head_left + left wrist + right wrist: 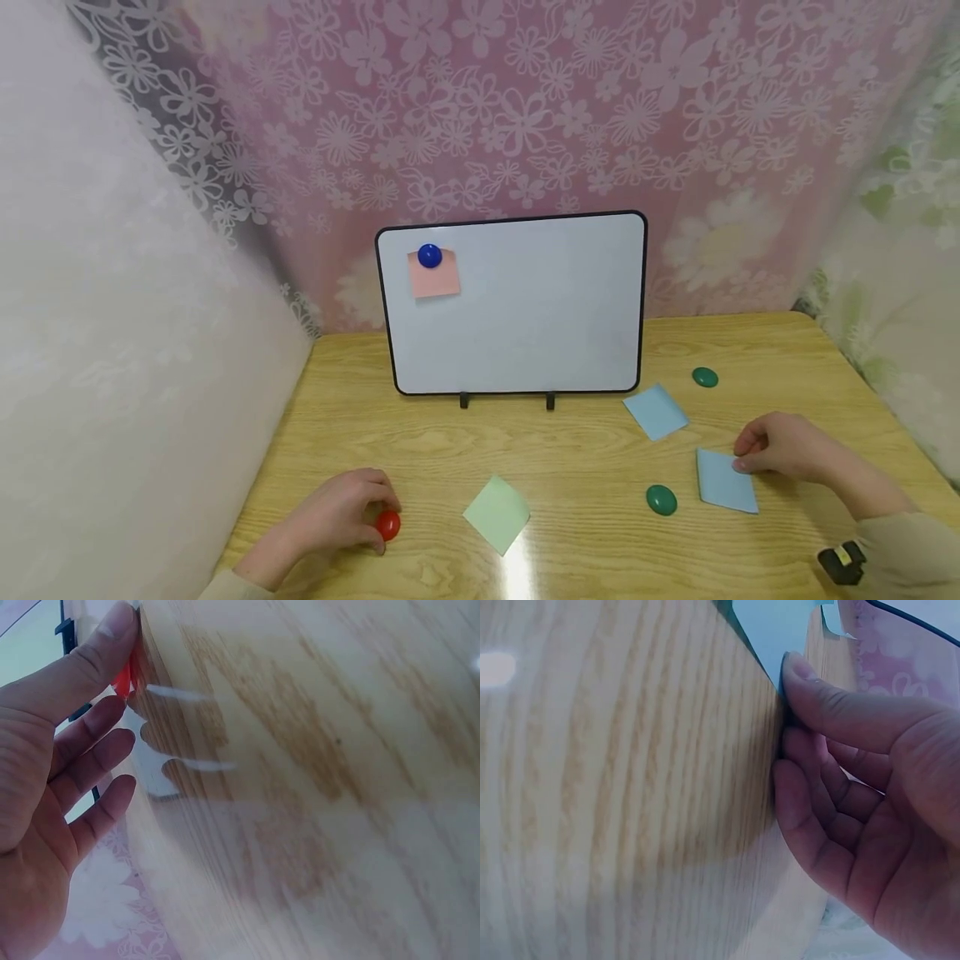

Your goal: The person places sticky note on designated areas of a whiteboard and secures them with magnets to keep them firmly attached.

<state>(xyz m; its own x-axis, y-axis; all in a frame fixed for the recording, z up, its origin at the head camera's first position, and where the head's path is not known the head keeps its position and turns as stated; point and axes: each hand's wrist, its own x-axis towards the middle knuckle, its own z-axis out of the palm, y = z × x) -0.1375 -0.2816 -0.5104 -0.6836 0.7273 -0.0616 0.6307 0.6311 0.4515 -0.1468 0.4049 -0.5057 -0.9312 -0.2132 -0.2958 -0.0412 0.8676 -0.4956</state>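
The red magnet (387,525) sits on the wooden surface (570,450) near its front left, pinched in the left hand's (333,521) grip. The right hand (783,450) pinches the edge of a blue note (723,483) lying front right, beside a green magnet (661,499).

The head view is evenly and brightly lit, with a white glare streak seen on the table (517,567) at the bottom centre. Soft shadows are cast under both hands. Wide-angle bending is noticed at the frame edges. Both wrist views are blurred and hazy, with pale reflections smeared across the wood grain.
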